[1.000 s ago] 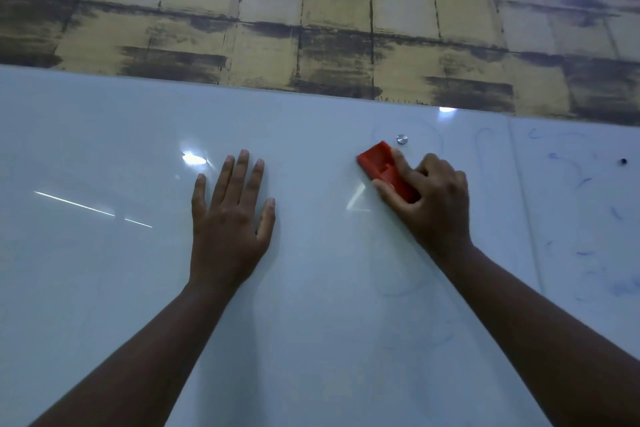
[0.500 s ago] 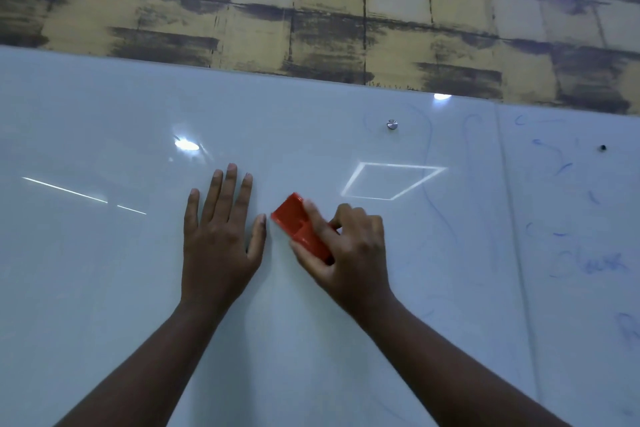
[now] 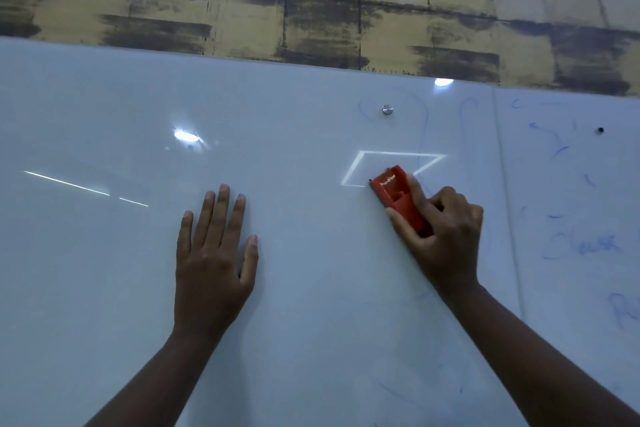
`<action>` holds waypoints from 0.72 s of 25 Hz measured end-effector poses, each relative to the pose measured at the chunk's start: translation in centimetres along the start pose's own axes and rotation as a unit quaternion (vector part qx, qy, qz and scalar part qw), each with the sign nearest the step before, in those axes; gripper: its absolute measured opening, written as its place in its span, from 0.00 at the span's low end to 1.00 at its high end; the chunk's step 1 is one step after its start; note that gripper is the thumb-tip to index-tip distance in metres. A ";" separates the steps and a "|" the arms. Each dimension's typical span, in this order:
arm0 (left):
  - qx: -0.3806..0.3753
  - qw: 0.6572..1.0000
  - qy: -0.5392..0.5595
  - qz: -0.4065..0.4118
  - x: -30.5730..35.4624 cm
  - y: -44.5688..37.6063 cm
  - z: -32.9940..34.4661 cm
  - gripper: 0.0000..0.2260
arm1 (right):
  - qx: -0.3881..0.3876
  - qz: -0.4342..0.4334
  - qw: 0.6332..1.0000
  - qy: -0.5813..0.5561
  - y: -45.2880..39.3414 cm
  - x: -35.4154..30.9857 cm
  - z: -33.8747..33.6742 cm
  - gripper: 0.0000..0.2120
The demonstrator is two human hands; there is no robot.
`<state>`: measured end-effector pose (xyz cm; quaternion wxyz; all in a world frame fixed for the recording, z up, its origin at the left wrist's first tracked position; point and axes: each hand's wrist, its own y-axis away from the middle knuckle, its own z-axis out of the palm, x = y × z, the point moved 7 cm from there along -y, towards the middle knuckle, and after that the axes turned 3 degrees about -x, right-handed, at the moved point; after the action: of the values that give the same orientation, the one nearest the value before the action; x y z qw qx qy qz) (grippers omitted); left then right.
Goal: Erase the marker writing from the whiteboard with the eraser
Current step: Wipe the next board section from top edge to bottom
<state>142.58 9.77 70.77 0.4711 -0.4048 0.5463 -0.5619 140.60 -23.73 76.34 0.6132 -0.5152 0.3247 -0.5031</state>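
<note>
With our right hand (image 3: 446,239) gripping the eraser (image 3: 401,199) and left hand (image 3: 213,260) flat, fingers straight, on the whiteboard (image 3: 104,288), we should press evenly across the blue writing (image 3: 581,246) at right of frame.

Right hand (image 3: 446,236) grips the red eraser (image 3: 398,198), pressed against the whiteboard (image 3: 104,288). Left hand (image 3: 214,253) rests flat on the board, fingers straight. Faint blue marker writing (image 3: 585,246) lies right of the eraser.

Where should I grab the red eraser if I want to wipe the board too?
Grab the eraser by its long sides, coming from its lower end, as the right hand does. It is a narrow block lying flat on the whiteboard, so thumb and fingers fit either side and can press it down.
</note>
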 end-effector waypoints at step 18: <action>-0.069 0.998 0.006 -0.002 1.3 9.7 -0.8 0.29 | -0.128 -0.365 0.915 -0.115 10.7 -12.4 -0.8 0.24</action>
<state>142.35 9.11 60.95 0.4375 -0.4339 0.5859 -0.5263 139.39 -12.58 64.40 0.3485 -0.7261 0.1031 -0.5837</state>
